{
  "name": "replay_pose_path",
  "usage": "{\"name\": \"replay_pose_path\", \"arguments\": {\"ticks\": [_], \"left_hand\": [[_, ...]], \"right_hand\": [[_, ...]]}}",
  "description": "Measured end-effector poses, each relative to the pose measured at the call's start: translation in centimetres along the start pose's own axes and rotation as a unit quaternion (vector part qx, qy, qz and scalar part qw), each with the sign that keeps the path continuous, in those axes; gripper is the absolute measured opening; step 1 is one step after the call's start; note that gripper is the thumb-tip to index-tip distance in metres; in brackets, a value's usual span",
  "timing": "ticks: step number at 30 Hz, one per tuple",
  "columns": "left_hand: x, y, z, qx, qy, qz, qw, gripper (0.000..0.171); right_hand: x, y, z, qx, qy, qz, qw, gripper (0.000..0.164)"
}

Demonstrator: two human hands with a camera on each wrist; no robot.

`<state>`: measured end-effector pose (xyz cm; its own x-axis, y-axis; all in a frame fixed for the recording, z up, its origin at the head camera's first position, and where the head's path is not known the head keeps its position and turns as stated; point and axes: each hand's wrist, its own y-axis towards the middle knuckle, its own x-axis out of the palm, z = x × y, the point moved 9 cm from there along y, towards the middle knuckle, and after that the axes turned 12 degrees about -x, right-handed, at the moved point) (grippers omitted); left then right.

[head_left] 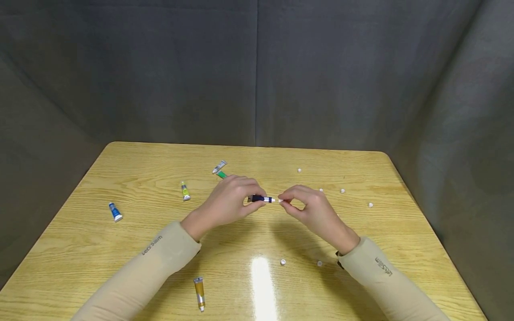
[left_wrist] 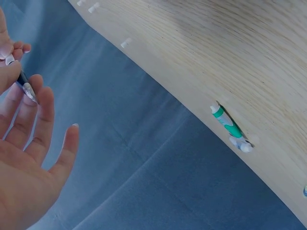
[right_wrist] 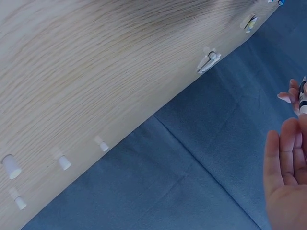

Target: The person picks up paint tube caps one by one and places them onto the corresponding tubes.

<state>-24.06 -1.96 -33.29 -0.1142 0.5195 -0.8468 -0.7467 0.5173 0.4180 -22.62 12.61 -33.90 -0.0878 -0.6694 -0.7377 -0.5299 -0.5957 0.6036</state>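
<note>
Over the middle of the table, my left hand (head_left: pixel 229 203) pinches a dark blue paint tube (head_left: pixel 261 199) between thumb and fingers. The tube lies nearly level, its white nozzle facing right. Just right of that nozzle, the thumb and fingertips of my right hand (head_left: pixel 315 209) pinch a small white cap (head_left: pixel 280 200). A narrow gap shows between cap and nozzle in the head view. In the left wrist view the dark tube (left_wrist: pixel 22 79) crosses my left fingers, which are spread out. Beyond my left hand lies a green paint tube (head_left: pixel 221 174), partly hidden by it.
A silvery tube (head_left: pixel 219 166) lies against the green one. Yellow (head_left: pixel 185 191) and blue (head_left: pixel 115 211) tubes lie at left, a gold tube (head_left: pixel 199 293) near the front. Several white caps are scattered at right, including one cap (head_left: pixel 283 262) in front of my hands. Grey curtains (head_left: pixel 257 76) surround the table.
</note>
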Motion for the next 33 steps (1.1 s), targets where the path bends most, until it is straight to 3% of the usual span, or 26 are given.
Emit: {"name": "replay_pose_path", "arguments": {"ticks": [23,33], "left_hand": [[-0.20,0.17,0.63,0.011,-0.016,0.007,0.9998,0.010],[-0.02,0.17,0.48,-0.004,-0.045,-0.013,0.9989,0.010]], "right_hand": [[-0.03,0.53,-0.77,-0.036,0.015,0.032,0.999,0.014],[-0.25,0.36,-0.80,-0.054,0.023,0.046,0.997,0.018]]}}
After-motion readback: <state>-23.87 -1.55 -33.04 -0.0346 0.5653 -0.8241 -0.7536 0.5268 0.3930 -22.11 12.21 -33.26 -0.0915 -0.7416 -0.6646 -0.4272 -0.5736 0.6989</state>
